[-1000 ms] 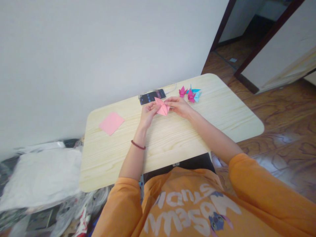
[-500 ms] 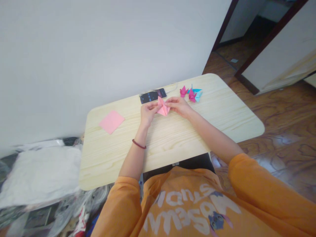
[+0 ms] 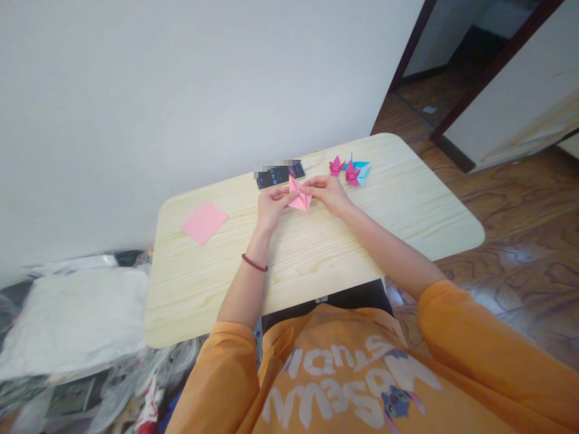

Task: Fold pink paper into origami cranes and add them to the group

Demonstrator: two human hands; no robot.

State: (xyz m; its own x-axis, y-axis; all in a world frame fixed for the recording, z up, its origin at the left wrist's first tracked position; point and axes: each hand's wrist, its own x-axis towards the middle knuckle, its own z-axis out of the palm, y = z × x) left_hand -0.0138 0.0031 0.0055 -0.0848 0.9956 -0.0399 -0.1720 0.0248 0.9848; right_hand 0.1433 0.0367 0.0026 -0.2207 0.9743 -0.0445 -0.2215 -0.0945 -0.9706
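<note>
A pink folded origami paper (image 3: 300,201) is pinched between my two hands over the middle of the table, creased into a pointed diamond shape. My left hand (image 3: 271,208) grips its left side, thumb on top and fingers partly hidden beneath. On the opposite side, my right hand (image 3: 330,191) has thumb and forefinger closed on the paper near its centre. Just behind the folded piece lies a phone (image 3: 279,176) with a lit screen. A flat pink paper square (image 3: 205,222) rests on the table to the left.
Several folded paper cranes (image 3: 351,173), magenta and blue, stand to the right of the phone. A white cable (image 3: 319,160) runs from the phone. The light wooden table (image 3: 217,289) has rounded corners and meets the white wall behind. Bags and a white bundle (image 3: 76,319) lie at left.
The centre of the folded paper looks slightly more spread, with its creases showing more clearly. Both hands have barely moved and keep their hold.
</note>
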